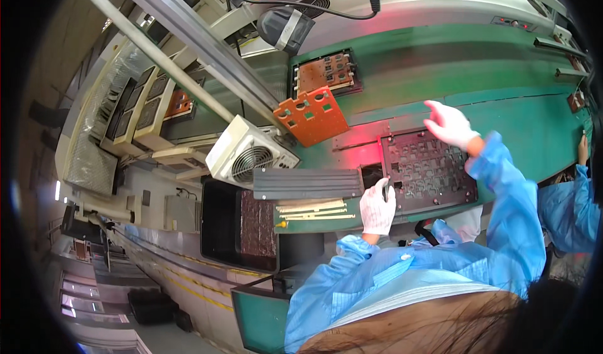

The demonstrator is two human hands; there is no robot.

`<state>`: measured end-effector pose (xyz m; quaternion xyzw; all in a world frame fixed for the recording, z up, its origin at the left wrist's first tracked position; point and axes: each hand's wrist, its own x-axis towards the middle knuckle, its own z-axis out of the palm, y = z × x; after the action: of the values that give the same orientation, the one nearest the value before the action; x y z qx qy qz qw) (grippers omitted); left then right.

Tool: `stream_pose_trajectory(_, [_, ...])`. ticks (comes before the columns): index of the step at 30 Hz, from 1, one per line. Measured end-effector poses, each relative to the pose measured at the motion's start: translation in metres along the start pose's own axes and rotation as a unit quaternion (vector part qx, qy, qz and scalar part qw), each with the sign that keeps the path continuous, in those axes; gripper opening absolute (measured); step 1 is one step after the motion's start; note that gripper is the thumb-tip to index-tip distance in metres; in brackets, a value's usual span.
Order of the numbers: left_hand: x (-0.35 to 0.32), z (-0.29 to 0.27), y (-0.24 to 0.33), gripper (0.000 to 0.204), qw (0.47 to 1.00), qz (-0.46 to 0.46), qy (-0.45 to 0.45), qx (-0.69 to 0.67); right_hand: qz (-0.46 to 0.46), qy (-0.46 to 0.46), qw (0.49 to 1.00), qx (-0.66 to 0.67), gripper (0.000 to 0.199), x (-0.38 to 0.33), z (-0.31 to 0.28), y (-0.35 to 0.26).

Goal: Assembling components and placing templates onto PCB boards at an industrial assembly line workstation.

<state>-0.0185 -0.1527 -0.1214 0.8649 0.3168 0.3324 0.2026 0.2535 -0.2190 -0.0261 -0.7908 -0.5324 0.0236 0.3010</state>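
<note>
A flat black tray-like fixture (430,168) with many cut-outs lies on the green bench in front of me. At its left edge is my left hand (378,211) in a white glove, finger and thumb curled together around something dark and small that I cannot make out. Over the far right part of the fixture hovers my right hand (451,126), also gloved, its fingers stretched out and apart with nothing seen in them. A red line of light falls along the fixture's left side.
An orange perforated plate (313,116) leans left of the fixture, before a black-framed orange board (325,73). Nearer lie a grey ribbed bar (308,184) and several thin pale strips (314,210). A white fan unit (251,155) and black bin (223,228) stand left. Another person's sleeve (570,209) shows right.
</note>
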Motion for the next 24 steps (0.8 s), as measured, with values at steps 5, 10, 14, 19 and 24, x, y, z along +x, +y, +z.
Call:
stream_pose_trajectory(5, [0.007, -0.006, 0.005, 0.026, 0.999, 0.012, -0.002, -0.036, 0.038, -0.068, 0.996, -0.032, 0.051, 0.167, 0.122, 0.020])
stream_pose_trajectory(10, [0.011, -0.007, 0.005, 0.027, 0.998, -0.030, -0.032, -0.054, 0.172, -0.081, 0.980, -0.057, 0.044, 0.244, 0.179, -0.004])
stream_pose_trajectory(14, [0.016, -0.006, 0.004, 0.027, 0.997, -0.037, -0.040, -0.060, 0.200, -0.087, 0.975, -0.049, 0.033, 0.265, 0.181, 0.004])
stream_pose_trajectory(19, [0.010, -0.007, 0.004, 0.026, 0.998, -0.008, -0.010, -0.056, 0.198, -0.100, 0.972, -0.072, 0.030, 0.250, 0.132, 0.010])
stream_pose_trajectory(24, [0.005, -0.008, 0.009, 0.025, 0.999, 0.006, 0.008, -0.047, 0.185, -0.096, 0.975, -0.071, 0.031, 0.201, 0.048, 0.058])
